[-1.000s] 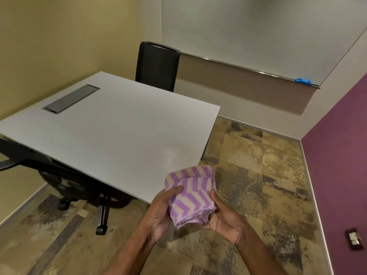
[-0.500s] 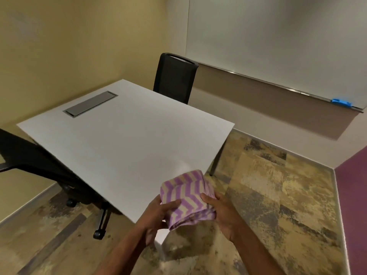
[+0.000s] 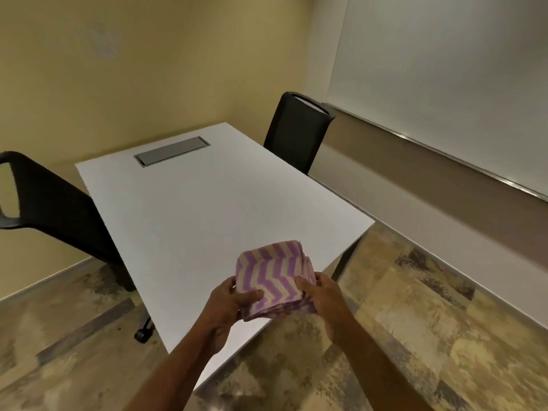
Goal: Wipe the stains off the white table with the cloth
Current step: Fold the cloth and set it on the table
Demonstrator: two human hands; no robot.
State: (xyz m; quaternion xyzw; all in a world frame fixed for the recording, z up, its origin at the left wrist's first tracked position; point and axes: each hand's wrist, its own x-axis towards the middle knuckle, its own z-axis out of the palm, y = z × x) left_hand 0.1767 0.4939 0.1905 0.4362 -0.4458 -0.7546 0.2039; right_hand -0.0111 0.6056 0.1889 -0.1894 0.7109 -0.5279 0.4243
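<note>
A folded cloth (image 3: 274,277) with purple and cream zigzag stripes is held between both hands above the near corner of the white table (image 3: 207,209). My left hand (image 3: 228,307) grips its left side with the thumb on top. My right hand (image 3: 327,301) holds its right edge. The cloth hovers just over the tabletop; whether it touches the surface I cannot tell. No stain stands out on the table from here.
A grey cable hatch (image 3: 172,150) is set into the table's far end. One black chair (image 3: 296,132) stands at the far right side, another black chair (image 3: 59,215) on castors at the left. A whiteboard (image 3: 444,69) covers the right wall.
The view has swung left and moved closer to the table. Both hands have carried the cloth from beside the table's corner to above its near end.
</note>
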